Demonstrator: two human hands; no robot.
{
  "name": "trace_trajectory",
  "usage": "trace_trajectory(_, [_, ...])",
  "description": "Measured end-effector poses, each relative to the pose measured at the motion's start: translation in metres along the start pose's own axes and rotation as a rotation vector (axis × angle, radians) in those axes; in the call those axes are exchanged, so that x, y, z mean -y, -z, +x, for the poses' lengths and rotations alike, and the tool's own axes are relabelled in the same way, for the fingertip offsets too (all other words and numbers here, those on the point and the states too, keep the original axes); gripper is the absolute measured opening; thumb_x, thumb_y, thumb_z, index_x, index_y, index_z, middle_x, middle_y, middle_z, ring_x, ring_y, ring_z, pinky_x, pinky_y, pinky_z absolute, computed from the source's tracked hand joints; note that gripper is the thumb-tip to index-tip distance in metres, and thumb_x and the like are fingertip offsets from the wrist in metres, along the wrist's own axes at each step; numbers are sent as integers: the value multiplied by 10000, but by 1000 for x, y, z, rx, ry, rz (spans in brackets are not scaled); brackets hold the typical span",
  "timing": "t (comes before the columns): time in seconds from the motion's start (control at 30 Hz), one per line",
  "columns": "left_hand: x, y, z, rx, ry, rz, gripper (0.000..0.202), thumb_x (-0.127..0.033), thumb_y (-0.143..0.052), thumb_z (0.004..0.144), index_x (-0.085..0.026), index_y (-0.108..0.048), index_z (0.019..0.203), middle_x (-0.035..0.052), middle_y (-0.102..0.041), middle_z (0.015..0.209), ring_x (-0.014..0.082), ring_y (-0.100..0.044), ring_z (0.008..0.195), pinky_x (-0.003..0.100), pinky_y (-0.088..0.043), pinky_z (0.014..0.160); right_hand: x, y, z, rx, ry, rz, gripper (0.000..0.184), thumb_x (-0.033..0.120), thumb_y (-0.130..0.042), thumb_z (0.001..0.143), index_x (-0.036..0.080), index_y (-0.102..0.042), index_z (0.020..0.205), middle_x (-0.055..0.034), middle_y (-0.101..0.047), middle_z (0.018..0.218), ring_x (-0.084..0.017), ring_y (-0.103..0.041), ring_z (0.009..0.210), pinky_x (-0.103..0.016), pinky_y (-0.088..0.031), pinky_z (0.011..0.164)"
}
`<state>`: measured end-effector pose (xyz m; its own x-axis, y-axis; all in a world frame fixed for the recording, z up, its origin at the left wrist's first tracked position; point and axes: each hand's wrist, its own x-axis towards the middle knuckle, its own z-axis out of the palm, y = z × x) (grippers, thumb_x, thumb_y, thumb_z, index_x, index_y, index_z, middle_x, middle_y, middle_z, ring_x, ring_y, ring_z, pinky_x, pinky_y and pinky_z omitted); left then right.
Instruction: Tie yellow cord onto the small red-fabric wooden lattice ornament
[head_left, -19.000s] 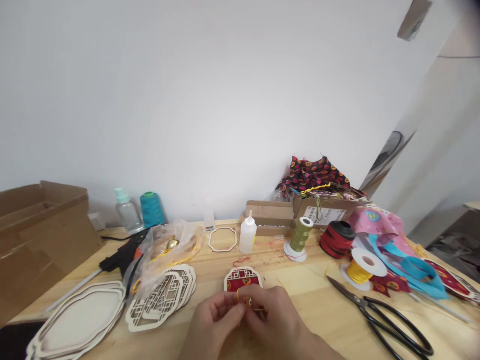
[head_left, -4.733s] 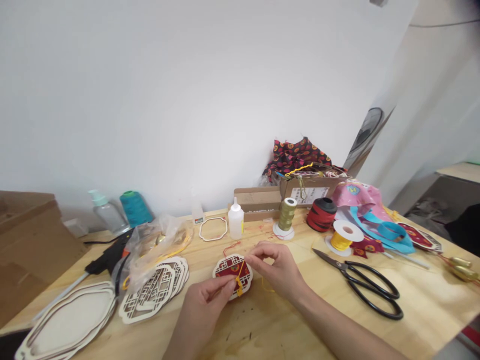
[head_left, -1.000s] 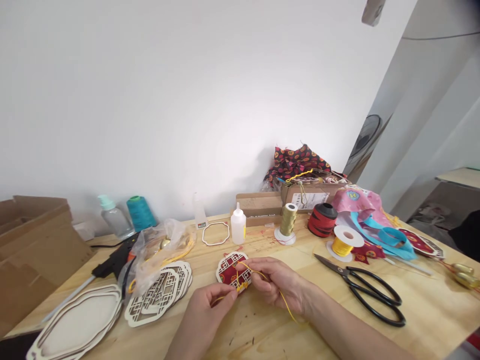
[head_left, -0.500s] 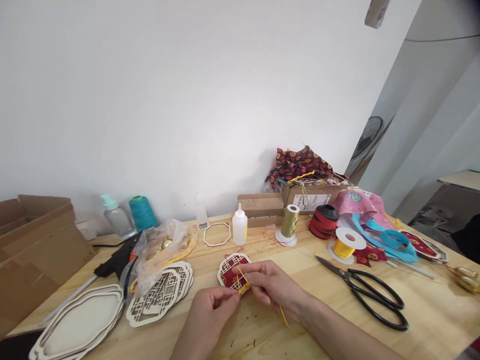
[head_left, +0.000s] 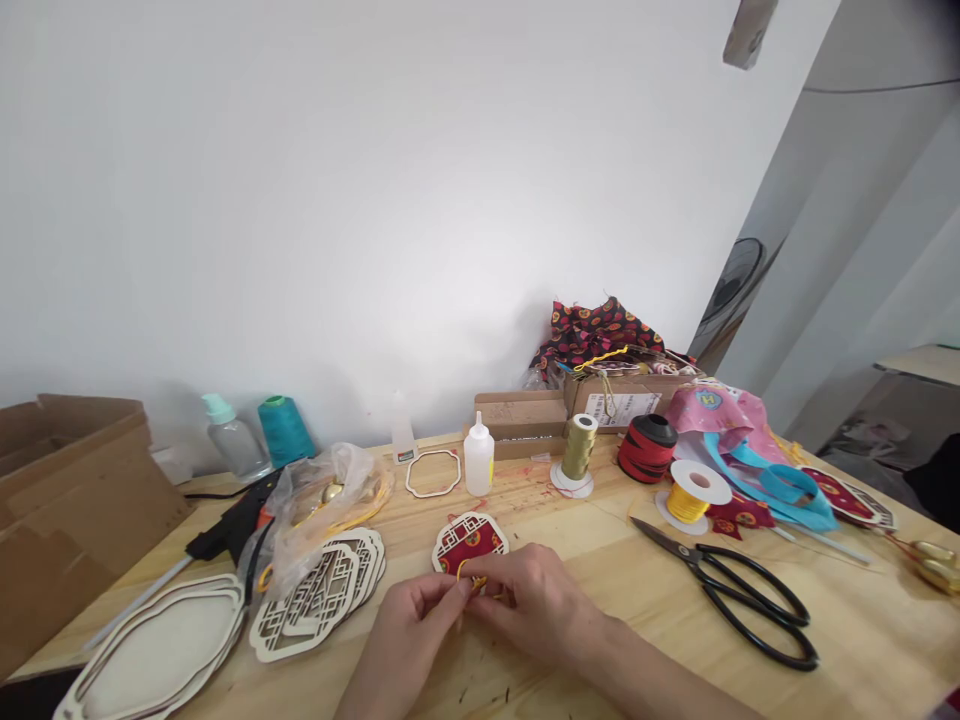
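Note:
A small wooden lattice frame backed with red patterned fabric (head_left: 471, 541) lies on the table in front of me, its near edge covered by my fingers. Yellow cord (head_left: 462, 570) loops up at that near edge. My left hand (head_left: 420, 622) pinches the cord between thumb and forefinger. From the right, my right hand (head_left: 529, 605) also closes on the cord, its fingertips meeting those of the left. The exact crossing of the cord is hidden by the fingers.
Black-handled scissors (head_left: 731, 590) lie right of my hands, near a yellow cord spool (head_left: 688, 492). Behind stand a glue bottle (head_left: 479, 458) and a gold thread cone (head_left: 580, 448). Lattice wooden pieces (head_left: 307, 600) and a cardboard box (head_left: 90, 510) sit to the left.
My right hand has come down and closer to the left, its fingers now at the frame's near edge. The long taut strands over the frame have become a small loop.

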<state>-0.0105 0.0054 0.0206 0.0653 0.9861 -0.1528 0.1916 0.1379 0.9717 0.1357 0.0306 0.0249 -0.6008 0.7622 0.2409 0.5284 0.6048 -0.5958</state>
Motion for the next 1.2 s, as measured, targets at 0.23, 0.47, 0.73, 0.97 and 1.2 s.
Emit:
trace_trajectory(0.23, [-1,4,0,21,45,-33,252,-360,-538,670,-143,-662,697,-1,-632,578,147,-535,559,204,-375,499,-6,4,1,-29,14,-28,171,183,-493,735,234,-640,807,2,-661,707,-119,-566,599,-182,-370,569])
trace_trajectory(0.47, [-1,3,1,-19,40,-120,158,-278,-581,641,-154,-649,713,19,-696,668,188,-602,718,240,-440,659,-4,3,1,-74,19,-55,137,175,-499,728,210,-631,738,4,-644,649,-103,-541,550,-177,-348,523])
trace_trajectory(0.73, [4,3,1,-27,-58,-164,131,-250,-564,677,-178,-537,784,17,-691,706,164,-616,695,231,-447,655,-4,1,1,-114,54,-43,132,127,-501,676,185,-604,734,-13,-611,726,-120,-528,656,-194,-358,579])
trace_trajectory(0.97, [1,3,-1,-44,-75,-72,112,-242,-550,692,-196,-517,788,2,-682,716,149,-607,699,199,-440,625,-4,-2,3,-81,22,135,180,146,-464,743,182,-638,715,-15,-562,723,-120,-495,709,-201,-366,596])
trace_trajectory(1.2, [-2,1,-5,-45,-73,6,123,-263,-549,692,-211,-511,796,-9,-683,698,147,-600,681,192,-414,595,-7,-10,5,-150,-106,455,124,223,-556,705,178,-671,692,-15,-521,722,-115,-484,689,-192,-365,537])
